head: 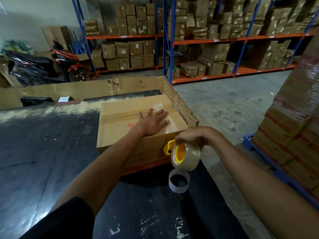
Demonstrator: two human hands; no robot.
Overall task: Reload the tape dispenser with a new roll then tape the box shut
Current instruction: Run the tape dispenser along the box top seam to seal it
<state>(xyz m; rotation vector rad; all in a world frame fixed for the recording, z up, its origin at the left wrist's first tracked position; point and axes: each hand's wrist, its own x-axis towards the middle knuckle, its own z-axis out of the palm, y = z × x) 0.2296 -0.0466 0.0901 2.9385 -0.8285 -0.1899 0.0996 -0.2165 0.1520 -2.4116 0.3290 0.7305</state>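
A closed cardboard box (pixel 120 121) with red print lies on the dark table (pixel 51 152). My left hand (pixel 152 122) rests flat on its top, fingers spread, near the taped seam. My right hand (pixel 192 136) grips a yellow tape dispenser (pixel 170 147) loaded with a full roll of clear brown tape (pixel 189 156), held at the box's near right corner. A strip of tape runs from the roll up over the box edge. An empty white cardboard core (pixel 178 181) stands on the table just below the roll.
A large open carton (pixel 86 88) stands behind the box. Wrapped stacked cartons on a blue pallet (pixel 293 135) rise at the right. Shelving racks (pixel 207 40) full of boxes fill the back, and a motorbike (pixel 51 64) is parked at the left.
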